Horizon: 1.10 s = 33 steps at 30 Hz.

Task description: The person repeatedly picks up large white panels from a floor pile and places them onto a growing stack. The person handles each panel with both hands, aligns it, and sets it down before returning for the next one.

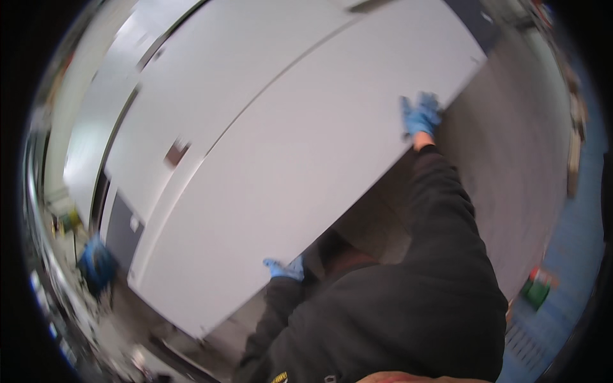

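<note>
A long white panel [306,147] stretches diagonally across the view, its near edge in front of my body. On that edge rests my left hand [285,269] in a blue glove, fingers reaching over the top face and thumb apart. Farther up the same edge, to the right, my right hand [421,117], also gloved in blue, lies on the panel with its fingers spread. Motion blurs both hands a little. Neither one shows anything held between the fingers.
Beyond a long seam lies another pale surface [211,76] with a small brown patch [177,153]. A blue object [97,263] stands at the left. Grey floor [504,147] extends to the right, where a green-and-red object [536,288] sits by a blue strip [571,255].
</note>
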Motion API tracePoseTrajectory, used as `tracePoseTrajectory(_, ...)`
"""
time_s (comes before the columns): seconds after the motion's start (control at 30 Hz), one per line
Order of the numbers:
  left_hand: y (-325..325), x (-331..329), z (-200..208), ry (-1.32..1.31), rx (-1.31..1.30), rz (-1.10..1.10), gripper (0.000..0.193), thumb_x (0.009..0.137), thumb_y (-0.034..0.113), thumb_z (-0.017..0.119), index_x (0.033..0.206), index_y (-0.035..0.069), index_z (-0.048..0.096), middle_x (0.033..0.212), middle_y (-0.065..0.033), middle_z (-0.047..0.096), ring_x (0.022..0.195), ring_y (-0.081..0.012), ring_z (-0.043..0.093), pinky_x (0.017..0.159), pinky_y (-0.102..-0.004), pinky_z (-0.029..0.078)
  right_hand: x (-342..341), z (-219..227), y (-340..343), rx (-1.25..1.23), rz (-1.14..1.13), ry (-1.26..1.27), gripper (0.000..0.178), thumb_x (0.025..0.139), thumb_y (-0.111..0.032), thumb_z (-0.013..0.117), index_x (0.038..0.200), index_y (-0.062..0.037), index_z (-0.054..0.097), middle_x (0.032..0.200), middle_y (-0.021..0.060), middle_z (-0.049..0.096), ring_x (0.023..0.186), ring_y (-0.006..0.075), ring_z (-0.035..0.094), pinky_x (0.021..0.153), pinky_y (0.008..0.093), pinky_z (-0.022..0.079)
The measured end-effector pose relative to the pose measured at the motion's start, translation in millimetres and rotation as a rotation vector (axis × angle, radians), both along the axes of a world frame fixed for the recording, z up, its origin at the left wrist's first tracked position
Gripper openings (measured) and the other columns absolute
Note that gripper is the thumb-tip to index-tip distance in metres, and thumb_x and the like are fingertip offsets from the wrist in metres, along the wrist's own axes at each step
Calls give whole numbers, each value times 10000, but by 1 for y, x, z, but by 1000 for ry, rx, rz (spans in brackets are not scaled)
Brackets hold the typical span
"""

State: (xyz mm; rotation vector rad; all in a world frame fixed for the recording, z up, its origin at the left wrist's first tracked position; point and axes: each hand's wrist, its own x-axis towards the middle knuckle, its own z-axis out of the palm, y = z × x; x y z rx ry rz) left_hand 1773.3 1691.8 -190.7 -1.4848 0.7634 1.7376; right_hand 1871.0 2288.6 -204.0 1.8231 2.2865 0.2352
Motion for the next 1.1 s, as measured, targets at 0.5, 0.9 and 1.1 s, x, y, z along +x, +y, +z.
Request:
tracePoseTrajectory(0.5, -138, 19, -11, 216, -107, 479, 668, 957, 546, 658, 1447, 122, 494, 1457, -121, 552, 1328, -366, 525, 1061, -566, 459, -84, 27, -71, 13, 504, -10, 918, 893, -724, 531, 1535, -83, 387, 1659, 202, 250, 1514, 384, 268, 1175, 569, 273)
tracePoseTrajectory(0.9, -437, -30, -49, 170, -905, 596, 591, 992, 457, 624, 1364, -1, 576, 1268, -182, 658, 1140, -298, 633, 963, -388, 528, -174, 66, -592, -555, 1725, 66, 1024, 862, -709, 552, 1607, -73, 253, 1709, 170, 111, 1575, 412, 4, 1197, 694, -44)
tracePoseTrajectory(1.1, -490, -63, -20, 271, -1227, 288, 520, 996, 420, 632, 1161, -71, 677, 1024, -175, 727, 897, -248, 659, 811, -367, 531, -177, 52, -633, -397, 1604, -89, 1101, 837, -762, 546, 1626, -83, 186, 1716, 176, 50, 1569, 436, -45, 1180, 703, -77)
